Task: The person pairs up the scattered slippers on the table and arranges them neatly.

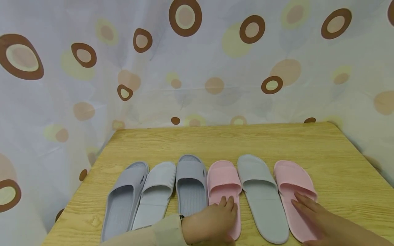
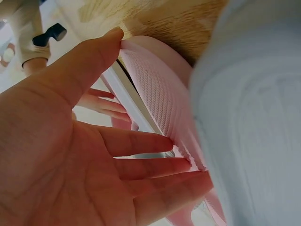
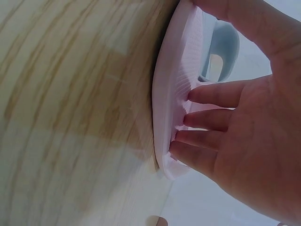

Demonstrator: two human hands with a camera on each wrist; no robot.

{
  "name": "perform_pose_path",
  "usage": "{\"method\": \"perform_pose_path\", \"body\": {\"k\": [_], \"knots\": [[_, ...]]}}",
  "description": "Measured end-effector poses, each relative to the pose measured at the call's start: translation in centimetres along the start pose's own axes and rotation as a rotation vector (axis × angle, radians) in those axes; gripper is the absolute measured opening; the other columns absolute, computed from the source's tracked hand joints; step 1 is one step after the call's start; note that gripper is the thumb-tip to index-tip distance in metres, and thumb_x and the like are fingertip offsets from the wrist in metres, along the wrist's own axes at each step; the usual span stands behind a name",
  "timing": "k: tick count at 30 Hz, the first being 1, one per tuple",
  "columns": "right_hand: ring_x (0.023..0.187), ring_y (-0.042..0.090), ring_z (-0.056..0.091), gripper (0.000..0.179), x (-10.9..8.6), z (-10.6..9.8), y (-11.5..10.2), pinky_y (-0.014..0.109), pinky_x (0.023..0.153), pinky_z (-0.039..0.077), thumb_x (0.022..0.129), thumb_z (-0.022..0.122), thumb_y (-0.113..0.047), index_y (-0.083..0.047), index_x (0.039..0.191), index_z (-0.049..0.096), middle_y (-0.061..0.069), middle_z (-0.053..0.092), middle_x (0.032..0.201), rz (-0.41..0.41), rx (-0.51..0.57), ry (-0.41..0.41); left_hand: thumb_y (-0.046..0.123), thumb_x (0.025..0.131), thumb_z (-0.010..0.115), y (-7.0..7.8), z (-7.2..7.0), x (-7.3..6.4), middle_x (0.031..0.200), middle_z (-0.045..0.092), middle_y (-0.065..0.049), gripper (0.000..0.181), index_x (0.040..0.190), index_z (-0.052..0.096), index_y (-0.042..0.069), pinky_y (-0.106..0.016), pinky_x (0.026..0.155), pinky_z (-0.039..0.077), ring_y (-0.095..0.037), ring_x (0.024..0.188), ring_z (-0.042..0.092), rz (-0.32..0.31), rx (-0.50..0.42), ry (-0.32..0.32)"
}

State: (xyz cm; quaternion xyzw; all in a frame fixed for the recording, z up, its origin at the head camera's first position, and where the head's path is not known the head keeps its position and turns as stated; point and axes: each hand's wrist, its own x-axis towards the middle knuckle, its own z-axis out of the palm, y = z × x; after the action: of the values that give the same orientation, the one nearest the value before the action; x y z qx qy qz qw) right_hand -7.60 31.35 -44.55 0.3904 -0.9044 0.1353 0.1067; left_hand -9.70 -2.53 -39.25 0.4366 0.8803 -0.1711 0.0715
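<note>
While the left hand (image 1: pixel 212 219), fingers extended, touches the left pink slipper (image 1: pixel 224 173) | right hand (image 1: pixel 323 218) likewise touches the right pink slipper (image 1: pixel 293 175) | neither gripping | gray slipper (image 1: pixel 267 212) between, all three on surface (image 1: pixel 221 140)

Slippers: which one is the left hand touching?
The pink slipper fourth from the left, between two grey slippers; the right hand touches the rightmost pink slipper.

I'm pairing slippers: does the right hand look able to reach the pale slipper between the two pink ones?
Probably yes: the pale slipper lies right beside the pink slipper that the right hand touches, and nothing covers it.
</note>
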Motion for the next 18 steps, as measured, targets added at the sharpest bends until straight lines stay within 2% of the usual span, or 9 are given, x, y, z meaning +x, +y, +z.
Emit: {"method": "perform_pose_path", "body": {"k": [3, 7, 12, 18], "knots": [[0.14, -0.007, -0.008, 0.116, 0.0, 0.1, 0.0, 0.0, 0.1, 0.001, 0.072, 0.08, -0.048, -0.024, 0.155, 0.002, -0.018, -0.009, 0.158, -0.018, -0.011, 0.011, 0.066, 0.081, 0.062, 0.1, 0.1, 0.2, 0.144, 0.043, -0.009, 0.087, 0.142, 0.045, 0.006, -0.023, 0.083, 0.049, -0.02, 0.127, 0.045, 0.005, 0.0, -0.026], [0.139, -0.008, -0.009, 0.116, 0.1, 0.0, -0.1, 0.0, 0.099, 0.0, 0.072, 0.079, -0.049, -0.023, 0.156, 0.002, -0.019, -0.011, 0.158, -0.009, -0.008, -0.003, 0.067, 0.081, 0.061, 0.2, 0.3, 0.4, 0.144, 0.043, -0.009, 0.087, 0.142, 0.045, 0.006, -0.024, 0.083, 0.05, -0.021, 0.127, 0.045, 0.002, 0.005, -0.03], [0.138, -0.011, -0.011, 0.115, 0.1, -0.3, -0.3, -0.002, 0.098, -0.001, 0.074, 0.079, -0.046, -0.02, 0.156, 0.002, -0.022, -0.013, 0.156, 0.046, 0.026, -0.053, 0.067, 0.082, 0.059, 0.1, 0.4, 0.8, 0.144, 0.044, -0.009, 0.086, 0.142, 0.046, 0.007, -0.024, 0.081, 0.052, -0.02, 0.126, 0.046, -0.014, 0.013, -0.039], [0.133, -0.015, -0.016, 0.112, 0.2, -0.3, -0.3, -0.003, 0.095, -0.004, 0.077, 0.077, -0.043, -0.018, 0.156, 0.003, -0.028, -0.016, 0.149, 0.121, 0.048, -0.134, 0.069, 0.083, 0.056, 0.0, 0.0, 1.2, 0.145, 0.042, -0.007, 0.086, 0.143, 0.044, 0.008, -0.025, 0.081, 0.052, -0.019, 0.128, 0.045, -0.043, 0.049, -0.08]]}}
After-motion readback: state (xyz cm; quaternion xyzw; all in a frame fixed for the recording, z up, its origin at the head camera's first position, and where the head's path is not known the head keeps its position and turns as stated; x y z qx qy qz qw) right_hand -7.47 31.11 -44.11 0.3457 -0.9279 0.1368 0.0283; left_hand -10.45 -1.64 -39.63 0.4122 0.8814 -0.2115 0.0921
